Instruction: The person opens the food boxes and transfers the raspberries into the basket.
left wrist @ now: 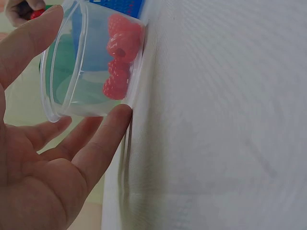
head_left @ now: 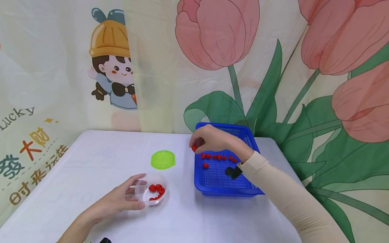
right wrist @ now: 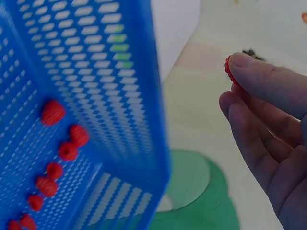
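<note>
My left hand (head_left: 117, 199) holds a small clear plastic tub (head_left: 145, 195) on the table, thumb on one side of the wall and fingers on the other. Several red raspberries (left wrist: 123, 45) lie at the bottom of the tub. Over the left rim of a blue basket (head_left: 212, 191), my right hand (head_left: 212, 138) pinches one raspberry (right wrist: 230, 71) between thumb and fingertips, above the table. Inside the basket, several raspberries (head_left: 219, 157) lie in a loose row, with a single one (head_left: 205, 165) nearer the front.
A bright green round lid (head_left: 163, 159) lies flat on the white tablecloth (head_left: 179, 216), between tub and basket and farther back. Behind the table hangs a printed curtain (head_left: 158, 67) with tulips and a cartoon figure. A black wrist camera (head_left: 233, 172) sits under the right wrist, over the basket.
</note>
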`<state>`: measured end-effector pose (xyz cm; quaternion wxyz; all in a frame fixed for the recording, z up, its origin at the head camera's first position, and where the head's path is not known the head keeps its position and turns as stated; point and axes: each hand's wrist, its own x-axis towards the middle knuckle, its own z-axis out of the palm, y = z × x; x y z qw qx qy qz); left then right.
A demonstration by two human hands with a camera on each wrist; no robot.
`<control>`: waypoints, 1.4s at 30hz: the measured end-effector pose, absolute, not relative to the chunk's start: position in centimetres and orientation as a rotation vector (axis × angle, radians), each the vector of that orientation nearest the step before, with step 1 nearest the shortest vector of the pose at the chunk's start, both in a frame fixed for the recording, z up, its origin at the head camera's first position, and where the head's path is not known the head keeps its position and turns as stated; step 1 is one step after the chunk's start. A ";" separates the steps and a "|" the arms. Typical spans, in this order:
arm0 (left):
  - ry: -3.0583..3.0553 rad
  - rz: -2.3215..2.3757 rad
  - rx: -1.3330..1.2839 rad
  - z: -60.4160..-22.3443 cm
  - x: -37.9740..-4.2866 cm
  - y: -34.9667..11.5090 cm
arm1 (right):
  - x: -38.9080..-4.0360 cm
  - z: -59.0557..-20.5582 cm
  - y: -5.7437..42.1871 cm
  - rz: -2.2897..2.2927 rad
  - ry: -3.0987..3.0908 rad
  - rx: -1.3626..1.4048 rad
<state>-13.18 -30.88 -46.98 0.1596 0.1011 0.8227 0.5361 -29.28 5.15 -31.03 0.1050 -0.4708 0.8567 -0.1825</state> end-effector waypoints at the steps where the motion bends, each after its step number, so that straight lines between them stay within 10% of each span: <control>1: 2.352 1.531 0.289 -47.0 -13.2 -30.9 | -29.8 -31.4 5.7 -0.544 2.537 -1.376; 42: 2.349 1.536 0.288 -47.0 -13.3 -30.7 | -35.2 -42.6 10.0 -0.362 2.580 -1.019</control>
